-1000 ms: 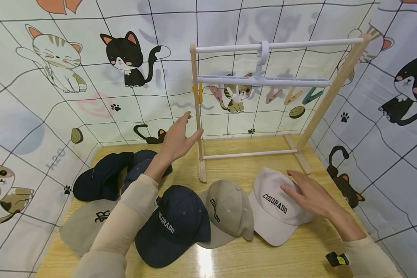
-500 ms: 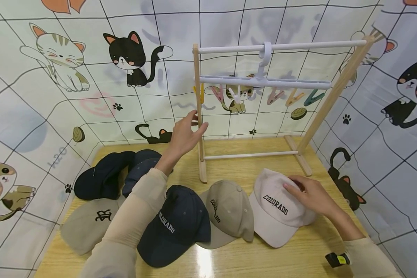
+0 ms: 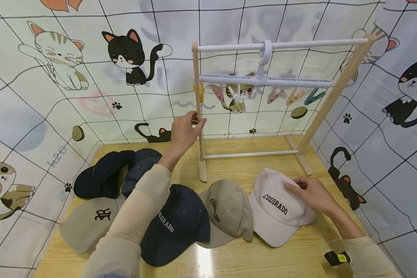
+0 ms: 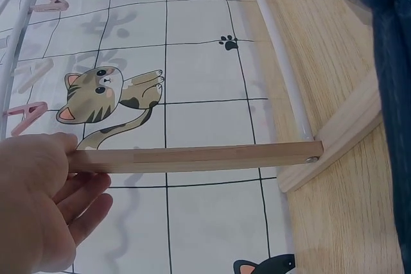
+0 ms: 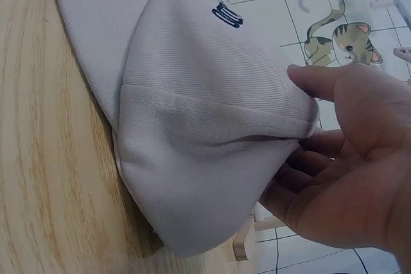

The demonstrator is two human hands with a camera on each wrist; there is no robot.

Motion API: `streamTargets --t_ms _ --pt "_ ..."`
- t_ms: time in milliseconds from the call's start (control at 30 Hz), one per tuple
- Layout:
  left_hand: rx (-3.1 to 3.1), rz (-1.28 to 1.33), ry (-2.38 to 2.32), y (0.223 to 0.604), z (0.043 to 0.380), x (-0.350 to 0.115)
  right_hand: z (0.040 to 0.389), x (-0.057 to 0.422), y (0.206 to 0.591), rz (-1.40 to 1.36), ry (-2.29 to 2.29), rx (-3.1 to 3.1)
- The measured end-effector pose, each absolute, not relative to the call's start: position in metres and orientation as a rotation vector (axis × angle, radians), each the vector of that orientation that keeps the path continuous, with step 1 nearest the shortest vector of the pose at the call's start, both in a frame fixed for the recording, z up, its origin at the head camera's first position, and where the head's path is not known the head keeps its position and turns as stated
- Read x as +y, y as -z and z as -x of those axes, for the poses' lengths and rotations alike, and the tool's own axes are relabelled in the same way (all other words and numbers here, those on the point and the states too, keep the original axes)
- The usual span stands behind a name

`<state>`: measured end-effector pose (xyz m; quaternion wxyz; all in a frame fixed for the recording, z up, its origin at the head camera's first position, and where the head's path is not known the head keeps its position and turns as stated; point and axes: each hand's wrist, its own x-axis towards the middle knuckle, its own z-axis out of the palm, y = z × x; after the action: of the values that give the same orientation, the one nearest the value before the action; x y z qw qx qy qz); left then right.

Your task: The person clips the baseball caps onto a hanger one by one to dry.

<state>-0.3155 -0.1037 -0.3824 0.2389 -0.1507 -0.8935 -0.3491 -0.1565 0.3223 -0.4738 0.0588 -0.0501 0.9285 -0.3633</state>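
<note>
Pale pink, the rightmost cap (image 3: pixel 272 199) is pinched by the right hand (image 3: pixel 314 196); the left hand (image 3: pixel 185 130) grips a wooden upright (image 4: pixel 192 160). 2 pink clips (image 3: pixel 273 96) hang nearby.

caps (image 3: pixel 272 191) 6+ | clips (image 3: pixel 308 101) 6 | rack (image 3: pixel 337 92) 1 | hanger (image 3: pixel 262 80) 1 | hands (image 3: pixel 184 131) (image 3: pixel 314 195) 2

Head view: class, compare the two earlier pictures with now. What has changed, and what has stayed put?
Since the first picture, the left hand has moved slightly right and now grips the upright pale wooden post of the wooden rack with white bars. The right hand has closed in to pinch the crown of the pale pink fabric cap. The cap, rack and white plastic hanger stayed in place.
</note>
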Motion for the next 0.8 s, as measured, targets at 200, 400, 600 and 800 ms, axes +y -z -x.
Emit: streamTargets --t_ms 200,400,600,800 --pt "-2.439 0.445 0.960 0.383 0.316 -0.105 0.157 0.321 0.469 0.018 1.232 2.675" --pt "-2.450 0.460 0.977 0.381 0.314 -0.105 0.156 0.320 0.463 -0.060 1.341 2.573" --pt "-2.459 0.467 0.999 0.380 0.314 -0.106 0.154 0.316 0.456 -0.052 1.494 2.462" --pt "-2.468 0.454 1.029 0.378 0.311 -0.109 0.152 0.309 0.450 -0.021 1.633 2.350"
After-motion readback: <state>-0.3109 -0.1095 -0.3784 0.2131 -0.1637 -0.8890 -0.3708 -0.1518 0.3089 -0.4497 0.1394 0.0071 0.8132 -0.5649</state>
